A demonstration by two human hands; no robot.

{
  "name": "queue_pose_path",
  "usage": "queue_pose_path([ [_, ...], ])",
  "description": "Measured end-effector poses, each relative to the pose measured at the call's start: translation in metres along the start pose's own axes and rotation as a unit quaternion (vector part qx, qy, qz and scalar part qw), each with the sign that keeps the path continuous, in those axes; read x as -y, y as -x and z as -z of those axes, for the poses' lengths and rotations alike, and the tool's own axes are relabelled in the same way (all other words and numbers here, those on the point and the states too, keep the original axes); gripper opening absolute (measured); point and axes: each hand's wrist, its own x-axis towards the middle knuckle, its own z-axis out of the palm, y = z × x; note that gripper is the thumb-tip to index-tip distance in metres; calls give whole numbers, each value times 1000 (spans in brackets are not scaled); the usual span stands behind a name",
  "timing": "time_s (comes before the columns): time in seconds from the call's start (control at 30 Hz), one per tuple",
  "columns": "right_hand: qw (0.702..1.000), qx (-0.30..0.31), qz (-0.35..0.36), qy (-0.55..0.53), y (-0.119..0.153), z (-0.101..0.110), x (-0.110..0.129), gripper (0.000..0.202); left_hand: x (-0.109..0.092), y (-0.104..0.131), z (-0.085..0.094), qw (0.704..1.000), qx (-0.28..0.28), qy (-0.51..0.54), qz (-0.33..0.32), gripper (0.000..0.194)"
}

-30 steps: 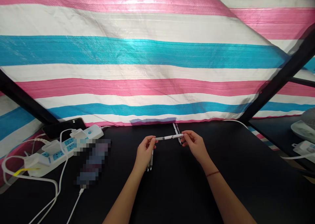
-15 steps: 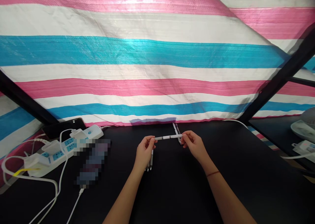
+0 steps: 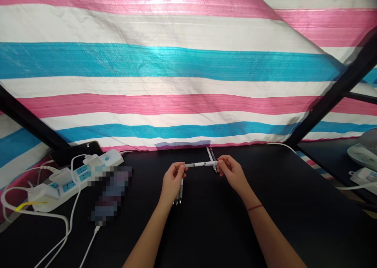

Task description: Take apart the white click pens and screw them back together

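A white-and-grey pen (image 3: pixel 200 164) is held level above the table, stretched between my two hands. My left hand (image 3: pixel 173 181) pinches its grey end between thumb and fingers. At the other end, the thumb and fingers of my right hand (image 3: pixel 231 173) close on the white tip, where a thin dark line shows along the barrel. Under my left hand lie several pens (image 3: pixel 180 195), their points toward me and their upper parts partly hidden by the hand. Behind the held pen, near the back edge, a white pen (image 3: pixel 210 154) and a dark pen (image 3: pixel 213 155) lie side by side.
On the left stand a white power strip (image 3: pixel 70 185) with plugs and loose white cables (image 3: pixel 66 221), a black phone (image 3: pixel 75 154), and a blurred-out phone (image 3: pixel 112 195) on a cable. A striped sheet (image 3: pixel 176 64) hangs behind the black table (image 3: pixel 206 228). Dark posts (image 3: pixel 326 99) flank it.
The held pen looks turned about its length, so a dark line now shows near its white end. Both hands have stayed almost in place.
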Motion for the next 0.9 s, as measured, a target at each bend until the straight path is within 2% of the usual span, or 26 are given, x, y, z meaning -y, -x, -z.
queue_pose_path([
  [0.1,1000,4,2,-2,0,-1,0,29,-1,1,0,1000,-2,4,0,34],
  [0.33,998,-1,-6,67,1,0,0,37,-2,1,0,1000,9,12,-2,32],
  [0.47,1000,4,10,9,1,-1,0,29,-2,1,0,1000,3,9,-4,32],
  [0.73,999,11,13,51,1,1,-1,27,1,0,1,1000,-2,23,6,32],
  [0.9,998,56,14,36,7,-3,9,28,2,-1,0,998,-1,55,16,31],
])
